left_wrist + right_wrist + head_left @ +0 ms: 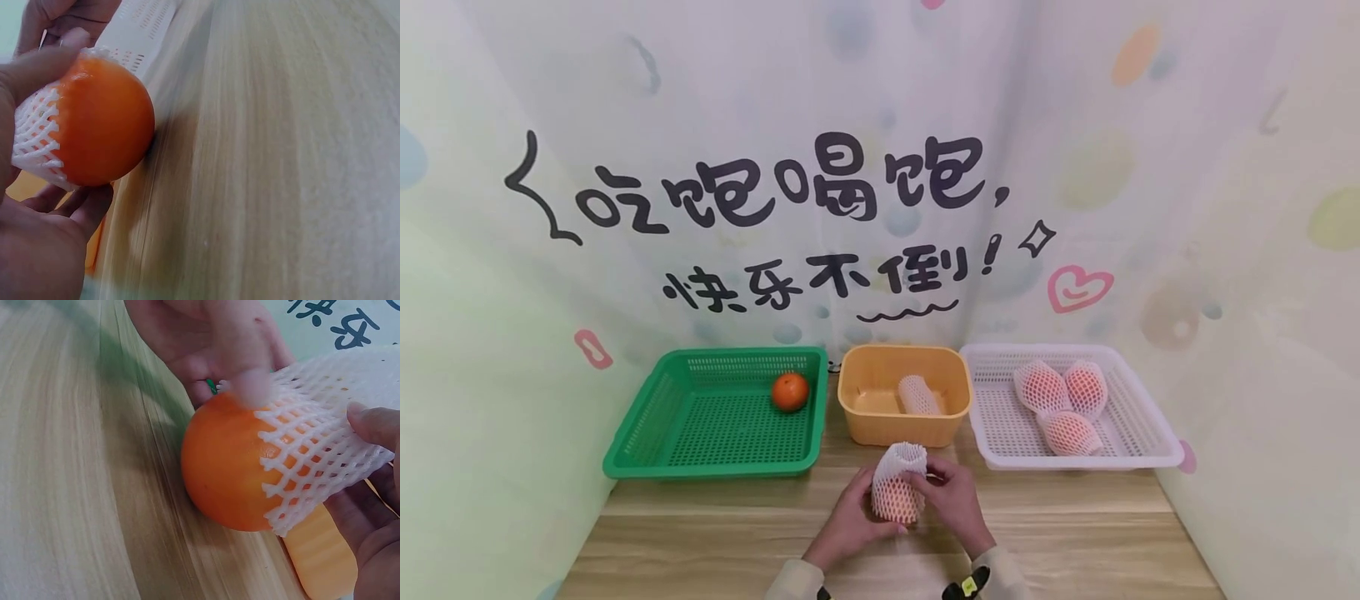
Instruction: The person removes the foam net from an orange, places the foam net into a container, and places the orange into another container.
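Observation:
A bright orange fruit (115, 125), which looks like an orange, sits partly inside a white foam fruit net (897, 487). Its lower end is bare, close over the wooden table, while the net's loose end points away from me. My left hand (848, 521) holds the fruit, with the thumb on one side and fingers on the other. On the opposite side, my right hand (958, 504) pinches the net between thumb and fingers, as the right wrist view shows at the mesh (306, 456).
Behind the hands stands a yellow bin (906, 429) with a foam net (917, 396) inside. To its left, a green basket (715, 472) holds one bare orange fruit (790, 392). On the right, a white basket (1078, 462) contains three netted fruits (1071, 433). A printed curtain (880, 83) hangs behind.

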### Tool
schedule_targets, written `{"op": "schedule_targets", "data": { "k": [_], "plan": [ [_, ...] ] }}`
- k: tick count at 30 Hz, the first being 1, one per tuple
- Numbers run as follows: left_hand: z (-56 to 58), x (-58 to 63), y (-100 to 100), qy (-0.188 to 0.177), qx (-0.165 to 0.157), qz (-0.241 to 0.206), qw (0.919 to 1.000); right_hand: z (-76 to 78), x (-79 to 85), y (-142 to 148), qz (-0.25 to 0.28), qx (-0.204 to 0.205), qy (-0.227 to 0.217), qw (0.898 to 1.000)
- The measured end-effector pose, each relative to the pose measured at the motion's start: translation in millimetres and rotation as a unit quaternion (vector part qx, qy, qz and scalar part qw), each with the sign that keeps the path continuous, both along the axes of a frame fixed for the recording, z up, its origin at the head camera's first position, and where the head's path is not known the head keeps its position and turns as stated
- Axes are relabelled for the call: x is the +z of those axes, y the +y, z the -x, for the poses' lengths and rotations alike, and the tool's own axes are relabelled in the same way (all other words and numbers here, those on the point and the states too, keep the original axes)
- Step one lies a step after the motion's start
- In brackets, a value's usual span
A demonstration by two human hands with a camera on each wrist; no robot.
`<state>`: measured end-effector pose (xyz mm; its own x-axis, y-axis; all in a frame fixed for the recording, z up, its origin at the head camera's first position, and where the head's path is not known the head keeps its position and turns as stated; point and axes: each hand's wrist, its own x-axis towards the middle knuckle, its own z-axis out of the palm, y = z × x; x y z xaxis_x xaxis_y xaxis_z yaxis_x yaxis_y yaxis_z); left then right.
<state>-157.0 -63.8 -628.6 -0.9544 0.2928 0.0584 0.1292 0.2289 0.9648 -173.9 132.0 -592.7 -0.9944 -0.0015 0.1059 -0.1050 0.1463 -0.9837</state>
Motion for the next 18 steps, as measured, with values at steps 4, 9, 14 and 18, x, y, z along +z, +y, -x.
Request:
{"op": "schedule_targets", "data": {
  "k": [4,9,14,18],
  "plan": [
    [0.2,-1.3,1,0.007,-0.003,0.030,0.9995,0.3,2.7,-1,-0.016,0.002,-0.005,1.000],
    [-0.7,-2.3,1,0.021,0.004,0.048,0.9986,3.0,5.3,1,-0.038,0.003,-0.001,0.999],
    [-0.3,-4.0,1,0.024,-0.003,0.046,0.9986,6.9,14.4,5,-0.026,0.011,0.003,1.000],
    [0.9,-4.8,0,0.016,-0.014,0.040,0.9990,11.3,28.6,10,-0.031,0.013,0.022,0.999]
  ]
}}
